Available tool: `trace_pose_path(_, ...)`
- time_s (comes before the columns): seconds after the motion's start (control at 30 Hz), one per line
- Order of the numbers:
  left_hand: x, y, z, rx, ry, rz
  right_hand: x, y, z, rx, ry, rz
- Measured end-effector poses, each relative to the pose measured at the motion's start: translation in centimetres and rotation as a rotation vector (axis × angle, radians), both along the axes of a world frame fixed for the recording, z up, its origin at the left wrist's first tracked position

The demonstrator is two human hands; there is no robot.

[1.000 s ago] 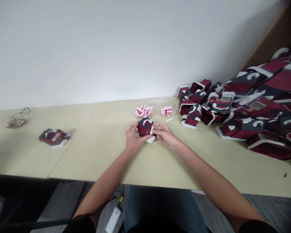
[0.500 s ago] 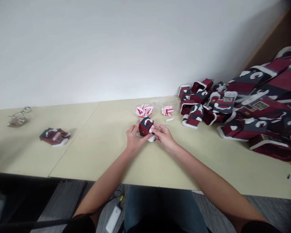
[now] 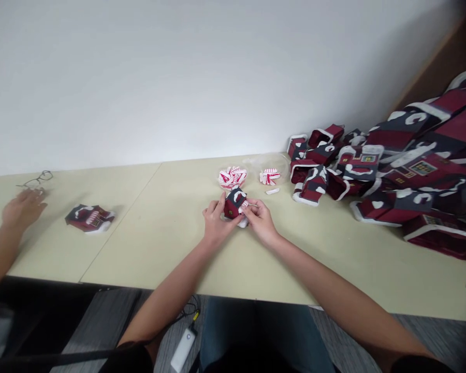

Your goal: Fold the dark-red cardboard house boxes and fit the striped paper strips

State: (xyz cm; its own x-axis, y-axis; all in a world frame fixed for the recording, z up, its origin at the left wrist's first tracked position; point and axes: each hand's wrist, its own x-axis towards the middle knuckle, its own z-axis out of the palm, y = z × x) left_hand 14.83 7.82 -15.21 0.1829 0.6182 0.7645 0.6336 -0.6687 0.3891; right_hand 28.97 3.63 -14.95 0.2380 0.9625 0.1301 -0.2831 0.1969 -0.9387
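In the middle of the table a small dark red house ornament (image 3: 232, 208) with a dark, snow-patched roof is tilted between my hands. My left hand (image 3: 215, 220) grips its left side, thumb along the bottom edge. With thumb and fingers closed, my right hand (image 3: 261, 220) presses a small red-and-white striped awning piece (image 3: 244, 206) against the front of the house. The fingertips partly cover this piece. Just behind the house lies a pile of similar striped pieces (image 3: 232, 177) in a clear bag.
A second clear bag (image 3: 281, 168) holds more striped pieces, with one loose white piece (image 3: 272, 191) before it. Many house ornaments (image 3: 396, 171) are heaped at right. At left are another house (image 3: 89, 217), eyeglasses (image 3: 39, 180) and another person's hand (image 3: 21, 210).
Another person's hand has come in from the left, over the small item by the eyeglasses. My hands stay at the house, the striped piece now showing more clearly at its front.
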Motion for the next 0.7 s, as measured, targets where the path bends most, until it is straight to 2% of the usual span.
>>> trace_pose_path(0.1, 0.0, -0.1, 0.0, -0.021, -0.012, 0.009, 0.2, 0.2, -0.5, 0.031, -0.047, -0.018)
trace_pose_path(0.23, -0.2, -0.1, 0.0, -0.050, -0.039, -0.011, 0.4, 0.6, -1.3, 0.075, -0.137, -0.118)
trace_pose_path(0.5, -0.5, 0.2, 1.0, -0.216, -0.118, -0.157, 0.6, 0.7, -1.7, 0.055, -0.278, -0.213)
trace_pose_path(0.7, -0.8, 0.3, 1.4, -0.258, -0.134, -0.242, 1.1, 1.1, -1.8, 0.059, -0.247, -0.240)
